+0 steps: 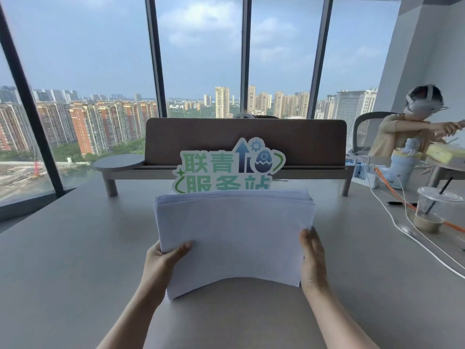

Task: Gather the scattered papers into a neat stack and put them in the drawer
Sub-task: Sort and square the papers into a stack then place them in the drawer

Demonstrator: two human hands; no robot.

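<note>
A thick stack of white papers (234,235) stands on edge on the grey desk (75,260) in front of me, its top edges slightly fanned and its lower edge bowed upward. My left hand (163,258) grips the stack's lower left side, thumb across the front sheet. My right hand (312,258) lies flat against the stack's right edge, fingers straight and pointing up. No drawer shows in this view.
Behind the papers stands a green-and-white cut-out sign (226,167) against a brown desk divider on a grey shelf (246,170). At right are a plastic cup with a straw (430,212), white and orange cables (397,210), and a seated person (402,132) at a neighbouring desk.
</note>
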